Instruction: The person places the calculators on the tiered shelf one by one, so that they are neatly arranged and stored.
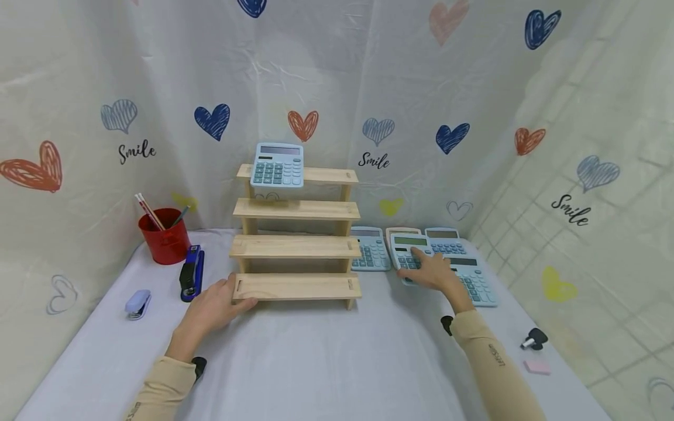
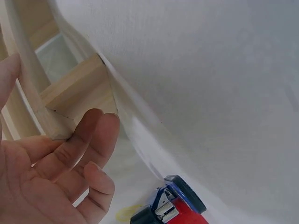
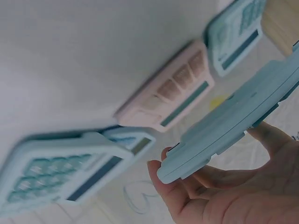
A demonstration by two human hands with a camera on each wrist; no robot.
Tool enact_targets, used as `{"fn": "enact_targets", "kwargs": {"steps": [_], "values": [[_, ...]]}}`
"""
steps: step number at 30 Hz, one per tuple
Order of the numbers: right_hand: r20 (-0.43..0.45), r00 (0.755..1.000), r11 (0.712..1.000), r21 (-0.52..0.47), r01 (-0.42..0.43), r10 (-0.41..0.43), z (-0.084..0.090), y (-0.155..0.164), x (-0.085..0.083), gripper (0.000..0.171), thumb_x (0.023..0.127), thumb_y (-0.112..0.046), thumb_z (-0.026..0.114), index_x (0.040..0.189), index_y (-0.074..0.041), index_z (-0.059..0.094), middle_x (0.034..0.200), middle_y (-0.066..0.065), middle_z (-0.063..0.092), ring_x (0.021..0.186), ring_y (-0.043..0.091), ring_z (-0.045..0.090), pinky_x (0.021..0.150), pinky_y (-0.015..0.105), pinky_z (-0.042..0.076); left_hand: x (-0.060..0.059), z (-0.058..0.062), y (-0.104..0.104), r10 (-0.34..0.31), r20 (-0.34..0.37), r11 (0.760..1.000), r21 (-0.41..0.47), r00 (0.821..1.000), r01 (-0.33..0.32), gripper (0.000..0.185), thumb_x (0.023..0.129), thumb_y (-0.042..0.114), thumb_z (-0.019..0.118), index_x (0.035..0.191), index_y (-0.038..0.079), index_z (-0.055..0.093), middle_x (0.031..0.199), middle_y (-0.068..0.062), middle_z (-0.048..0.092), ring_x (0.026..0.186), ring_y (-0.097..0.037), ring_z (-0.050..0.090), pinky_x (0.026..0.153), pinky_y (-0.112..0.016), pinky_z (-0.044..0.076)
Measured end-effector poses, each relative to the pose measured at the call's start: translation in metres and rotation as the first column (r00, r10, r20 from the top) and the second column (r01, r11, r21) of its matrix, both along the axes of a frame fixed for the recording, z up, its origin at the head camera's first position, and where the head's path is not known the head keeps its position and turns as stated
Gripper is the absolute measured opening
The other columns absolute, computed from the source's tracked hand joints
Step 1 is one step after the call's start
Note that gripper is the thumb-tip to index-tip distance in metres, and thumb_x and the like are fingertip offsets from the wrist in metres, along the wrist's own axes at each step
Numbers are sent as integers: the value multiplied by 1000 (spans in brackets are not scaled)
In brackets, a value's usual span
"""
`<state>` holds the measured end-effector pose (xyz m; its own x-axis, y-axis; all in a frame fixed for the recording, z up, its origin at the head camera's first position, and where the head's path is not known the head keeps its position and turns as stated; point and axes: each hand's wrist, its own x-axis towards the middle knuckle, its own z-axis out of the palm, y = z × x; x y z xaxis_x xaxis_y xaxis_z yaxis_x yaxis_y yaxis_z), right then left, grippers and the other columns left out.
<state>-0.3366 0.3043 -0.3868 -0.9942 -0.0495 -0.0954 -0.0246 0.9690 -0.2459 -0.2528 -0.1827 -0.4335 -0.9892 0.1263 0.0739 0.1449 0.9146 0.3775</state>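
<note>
A stepped wooden shelf (image 1: 297, 248) stands mid-table. My left hand (image 1: 213, 307) grips the left end of its lowest step, thumb at the front edge; in the left wrist view the fingers (image 2: 79, 149) curl by the board's end. My right hand (image 1: 434, 272) holds a light blue calculator (image 1: 402, 241) by its sides. In the right wrist view this calculator (image 3: 229, 121) is lifted above the table, seen edge-on. Another light blue calculator (image 1: 277, 165) leans on the top step, at the left.
Behind the held calculator lies a pink calculator (image 3: 163, 93), with several blue calculators (image 1: 474, 283) around it. Leftward are a red pencil cup (image 1: 165, 242), a blue stapler (image 1: 192, 273) and a small lilac stapler (image 1: 138, 304). A black clip-like object (image 1: 536, 339) and pink pad (image 1: 537, 366) lie far right.
</note>
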Motion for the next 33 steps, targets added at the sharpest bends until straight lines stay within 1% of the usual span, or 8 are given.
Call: {"fn": "enact_targets", "kwargs": {"steps": [5,7,12,15,18,26,28,33], "values": [[-30,1000,1000,5,4,-4,26,-13,-13,97,89,-68,54,160,-11,21,156,45,16,141,71,14,105,83,25,0,-1,-1,3,13,1000,3,1000,-3,93,91,56,65,147,-12,36,130,-35,59,109,-44,64,90,-59,54],[-45,999,1000,-3,14,-14,37,-20,-18,99,89,-69,53,161,-11,19,156,46,15,141,71,16,104,83,27,-1,-2,-2,1,14,1000,3,1000,-1,93,91,56,65,147,-12,36,129,-34,60,107,-44,64,89,-59,54],[-91,996,998,-63,7,-13,65,-38,-29,101,88,-69,54,162,-11,16,156,43,18,142,63,24,105,79,31,-2,-2,-2,-3,4,1000,5,1000,3,92,91,56,66,145,-12,38,125,-33,62,103,-42,65,86,-57,54],[-112,994,995,-104,-3,-9,79,-50,-35,101,88,-68,54,162,-13,14,157,40,18,142,58,28,107,76,32,-1,-2,-1,-1,5,1000,3,1000,1,92,91,56,66,146,-12,38,126,-33,61,104,-42,65,87,-57,54],[-145,989,993,-116,-5,-12,90,-61,-42,102,87,-69,54,162,-14,14,158,37,21,141,55,32,109,73,34,-2,-1,-1,4,2,1000,-5,1000,-4,92,91,57,65,147,-11,37,128,-33,60,107,-43,65,88,-58,54],[-235,972,994,-105,-31,6,114,-96,-67,100,83,-71,53,161,-16,21,157,32,28,142,51,32,111,70,34,-2,0,1,5,-28,1000,4,1000,-4,92,91,55,67,146,-12,38,128,-33,61,105,-42,66,88,-57,54],[-246,969,996,-80,-38,17,119,-106,-73,100,83,-72,52,161,-16,22,156,32,31,141,51,34,111,68,34,-2,0,1,7,-21,1000,4,1000,-7,92,91,55,67,146,-12,38,128,-34,61,107,-42,65,89,-57,54],[-250,967,997,-34,-67,56,124,-130,-83,100,82,-73,52,160,-17,24,157,32,29,143,52,30,112,70,31,-2,-3,0,11,-15,1000,3,1000,-11,92,91,56,67,147,-11,38,128,-33,61,106,-42,66,88,-57,54]]}}
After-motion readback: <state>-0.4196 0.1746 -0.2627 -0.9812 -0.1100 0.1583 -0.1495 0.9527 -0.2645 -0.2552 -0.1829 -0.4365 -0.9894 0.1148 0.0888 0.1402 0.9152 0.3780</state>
